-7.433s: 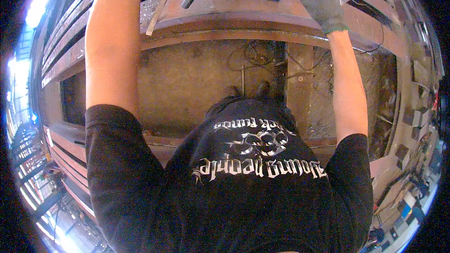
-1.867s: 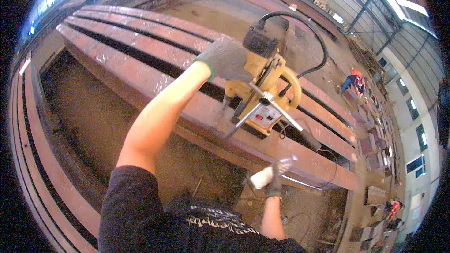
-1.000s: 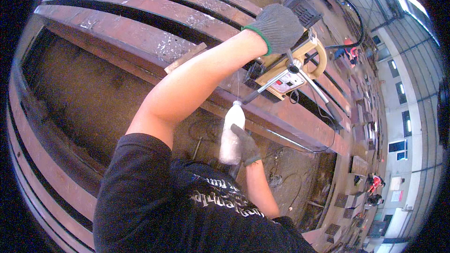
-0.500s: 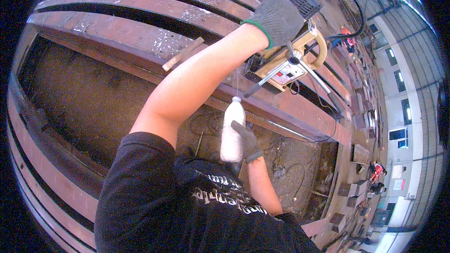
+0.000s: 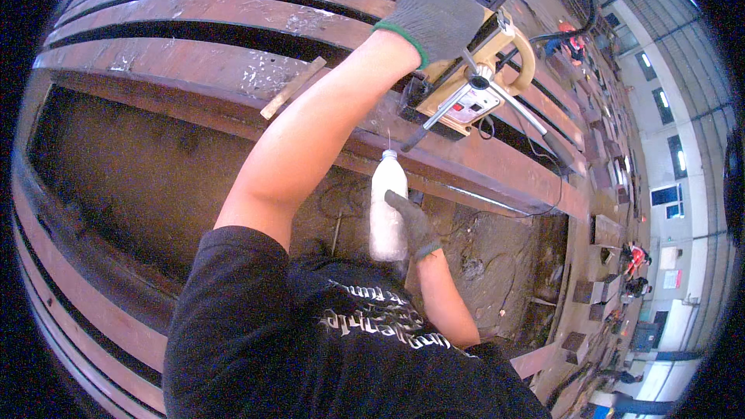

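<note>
Right hand [image 5: 414, 223] holds the bottle [image 5: 385, 221], now aimed at the beam [image 5: 485, 171]; left hand [image 5: 439, 19] covers the machine [image 5: 467, 105], grip unclear.

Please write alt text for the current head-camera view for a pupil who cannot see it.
A gloved left hand is on a yellow magnetic drill standing on reddish-brown steel beams. The gloved right hand holds a whitish plastic bottle, a thin line, perhaps liquid, extending from its cap.
</note>
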Demonstrator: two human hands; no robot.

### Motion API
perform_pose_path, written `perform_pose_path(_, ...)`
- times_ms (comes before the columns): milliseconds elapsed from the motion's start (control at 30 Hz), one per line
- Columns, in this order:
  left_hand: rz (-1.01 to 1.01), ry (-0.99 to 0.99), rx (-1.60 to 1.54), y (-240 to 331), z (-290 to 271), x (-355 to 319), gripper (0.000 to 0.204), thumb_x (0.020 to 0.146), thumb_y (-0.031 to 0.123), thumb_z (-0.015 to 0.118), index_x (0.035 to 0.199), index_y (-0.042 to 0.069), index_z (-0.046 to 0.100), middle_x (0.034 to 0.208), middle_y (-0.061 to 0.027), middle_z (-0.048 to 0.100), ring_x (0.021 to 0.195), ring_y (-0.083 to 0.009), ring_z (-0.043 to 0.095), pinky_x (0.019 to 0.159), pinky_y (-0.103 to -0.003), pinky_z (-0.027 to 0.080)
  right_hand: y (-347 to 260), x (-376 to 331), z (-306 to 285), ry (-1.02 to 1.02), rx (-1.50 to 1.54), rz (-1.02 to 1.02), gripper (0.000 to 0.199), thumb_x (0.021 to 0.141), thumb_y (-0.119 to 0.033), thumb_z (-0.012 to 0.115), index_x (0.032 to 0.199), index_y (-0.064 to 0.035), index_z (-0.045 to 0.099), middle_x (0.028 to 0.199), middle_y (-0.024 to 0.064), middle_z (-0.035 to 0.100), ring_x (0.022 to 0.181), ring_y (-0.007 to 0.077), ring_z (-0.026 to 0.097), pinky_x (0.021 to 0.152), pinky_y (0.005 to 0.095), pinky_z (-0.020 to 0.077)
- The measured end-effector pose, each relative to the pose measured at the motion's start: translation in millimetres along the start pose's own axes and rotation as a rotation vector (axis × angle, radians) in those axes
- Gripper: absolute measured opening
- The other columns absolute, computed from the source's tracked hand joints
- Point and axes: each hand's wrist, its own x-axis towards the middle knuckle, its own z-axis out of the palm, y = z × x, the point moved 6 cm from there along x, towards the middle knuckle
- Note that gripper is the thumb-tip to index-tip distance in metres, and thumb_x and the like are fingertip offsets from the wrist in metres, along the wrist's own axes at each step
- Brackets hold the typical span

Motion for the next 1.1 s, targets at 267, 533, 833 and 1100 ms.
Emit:
perform_pose_path(267, -0.002, -0.064, 0.072, -1, 2, -2, 0.018, 0.079, 0.023, 0.07, 0.082, 0.008, 0.08, 0.085, -0.0182, 0.076, 0.081, -0.0345, 0.076, 0.07, -0.047, 0.06, 1, 0, 6, -0.01, -0.013, -0.027, 0.033, 0.093, -0.03, 0.076, 0.117, -0.0091, 0.068, 0.091, 0.0019, 0.071, 0.071, 0.0152, 0.068, 0.062, 0.0317, 0.0577)
perform_pose_path(533, 0.033, -0.115, 0.156, -10, 15, 6, 0.056, 0.082, 0.063, 0.068, 0.077, 0.009, 0.078, 0.078, -0.0179, 0.073, 0.073, -0.0371, 0.074, 0.067, -0.049, 0.058, -4, 23, -23, 0.035, -0.258, -0.126, 0.046, 0.088, -0.043, 0.081, 0.111, -0.0043, 0.072, 0.087, 0.0064, 0.074, 0.067, 0.0199, 0.068, 0.063, 0.0348, 0.0572)
perform_pose_path(833, -0.432, -0.343, -0.037, 0, 5, 23, 0.071, 0.086, 0.074, 0.06, 0.085, 0.006, 0.077, 0.083, -0.0184, 0.075, 0.083, -0.0373, 0.074, 0.078, -0.048, 0.056, -25, 31, -51, -0.03, -0.23, -0.111, 0.051, 0.085, -0.053, 0.08, 0.1, -0.0052, 0.073, 0.08, 0.0077, 0.072, 0.063, 0.0212, 0.067, 0.061, 0.0363, 0.0569)
perform_pose_path(1100, -0.767, -0.496, -0.157, -30, 20, 10, 0.081, 0.087, 0.084, 0.048, 0.095, 0.009, 0.08, 0.084, -0.0135, 0.077, 0.093, -0.0356, 0.074, 0.089, -0.046, 0.053, -22, 34, -42, -0.231, 0.072, 0.015, 0.042, 0.09, -0.044, 0.078, 0.1, -0.0042, 0.071, 0.079, 0.0064, 0.07, 0.061, 0.0205, 0.066, 0.06, 0.036, 0.0569)
